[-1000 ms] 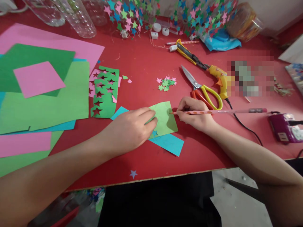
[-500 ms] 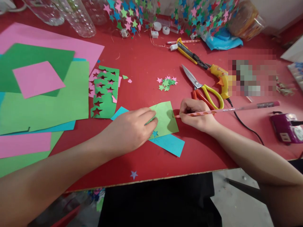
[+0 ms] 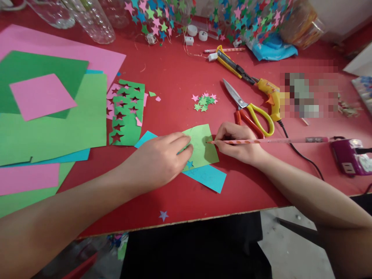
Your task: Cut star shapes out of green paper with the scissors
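Observation:
My right hand (image 3: 236,143) is closed in a writing grip around a pink pencil (image 3: 279,141). The pencil's tip rests on or just above a light green paper piece (image 3: 200,145), near its right side. My left hand (image 3: 165,159) lies flat across the left part of that piece, fingers apart and slightly bent. By those fingertips is a small blue star (image 3: 190,164) at the lower edge of the green paper. A blue paper strip (image 3: 207,177) shows beneath it, partly covered by my left hand. Faint pencil lines mark both papers.
Scissors (image 3: 247,106), a yellow glue gun (image 3: 269,95) and a cutter knife (image 3: 229,64) lie beyond my right hand. Small cut stars (image 3: 205,101) form a pile ahead. Star-punched green paper (image 3: 128,116) and coloured sheets (image 3: 87,116) are at left. Plastic bottles (image 3: 93,23) stand behind.
My right hand and the pencil have moved slightly left, so the tip is further in over the green paper. The pencil's far end has swung lower. My left hand stays in place.

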`<state>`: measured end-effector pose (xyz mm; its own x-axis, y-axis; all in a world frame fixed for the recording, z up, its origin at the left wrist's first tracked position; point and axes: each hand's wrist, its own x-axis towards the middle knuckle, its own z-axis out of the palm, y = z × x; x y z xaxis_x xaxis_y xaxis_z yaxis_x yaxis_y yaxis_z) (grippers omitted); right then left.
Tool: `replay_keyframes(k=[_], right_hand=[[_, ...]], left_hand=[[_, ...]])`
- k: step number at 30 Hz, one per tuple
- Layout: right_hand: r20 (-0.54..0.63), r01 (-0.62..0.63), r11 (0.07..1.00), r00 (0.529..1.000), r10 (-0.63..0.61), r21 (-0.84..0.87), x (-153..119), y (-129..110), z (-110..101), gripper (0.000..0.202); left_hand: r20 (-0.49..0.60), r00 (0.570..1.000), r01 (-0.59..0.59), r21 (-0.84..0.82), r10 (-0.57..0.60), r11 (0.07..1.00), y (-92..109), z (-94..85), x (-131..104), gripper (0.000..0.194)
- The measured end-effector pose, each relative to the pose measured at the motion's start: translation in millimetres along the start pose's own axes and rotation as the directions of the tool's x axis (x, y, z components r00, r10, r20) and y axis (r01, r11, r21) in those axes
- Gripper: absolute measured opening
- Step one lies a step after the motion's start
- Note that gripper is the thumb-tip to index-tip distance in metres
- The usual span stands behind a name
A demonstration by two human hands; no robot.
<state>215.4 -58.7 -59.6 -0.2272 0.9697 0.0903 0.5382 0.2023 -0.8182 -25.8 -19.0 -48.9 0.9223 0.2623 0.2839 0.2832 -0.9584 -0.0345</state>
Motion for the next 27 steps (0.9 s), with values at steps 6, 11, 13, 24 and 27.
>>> replay_keyframes(k=[6,11,13,24,27], right_hand=[[0.012,0.013,1.0,1.0,-0.013,0.023,1.2,-3.6,2.0,0.013],[0.032,0.014,1.0,0.999,-0.014,0.02,0.5,-6.0,1.6,0.011],[0.039,0.025,1.0,0.999,-0.026,0.016,0.2,-6.3,1.5,0.011],[-0.053,0.034,0.999,0.998,-0.034,-0.001,0.8,-5.3,4.3,0.013],[-0.087,0.032,0.999,0.996,-0.035,-0.031,0.3,-5.9,4.1,0.014]], left_hand=[[0.008,1.0,-0.003,-0.008,0.003,1.0,-0.2,-0.6,0.7,0.022],[0.018,1.0,0.003,-0.005,-0.003,1.0,0.0,-0.8,0.6,0.022],[0.017,1.0,0.012,-0.024,-0.011,1.0,0.0,-0.6,0.2,0.022],[-0.016,1.0,-0.025,0.02,0.026,0.999,-0.8,0.2,0.0,0.023],[-0.014,1.0,-0.025,0.03,0.025,0.999,-0.8,0.3,0.0,0.023]])
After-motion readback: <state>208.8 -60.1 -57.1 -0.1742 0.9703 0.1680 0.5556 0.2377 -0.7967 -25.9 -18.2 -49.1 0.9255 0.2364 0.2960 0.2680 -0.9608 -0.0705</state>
